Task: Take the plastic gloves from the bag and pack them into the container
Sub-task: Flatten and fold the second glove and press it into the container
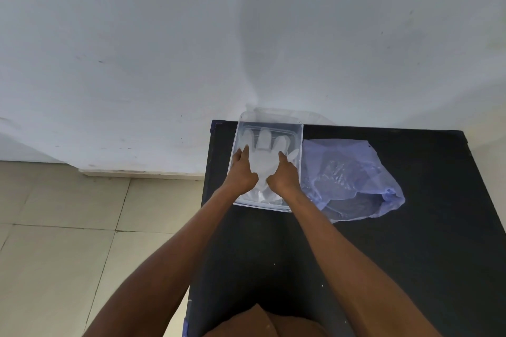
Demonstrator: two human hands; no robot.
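A clear plastic container stands at the far left corner of the black table. A translucent white plastic glove lies flat inside it, fingers pointing away from me. My left hand rests on the glove's left side and my right hand on its right side, both pressing down with fingers extended. A pale blue plastic bag lies crumpled just right of the container, with more clear plastic visible through it.
The black table runs from the wall toward me, its left edge beside beige floor tiles. A white wall rises directly behind the container.
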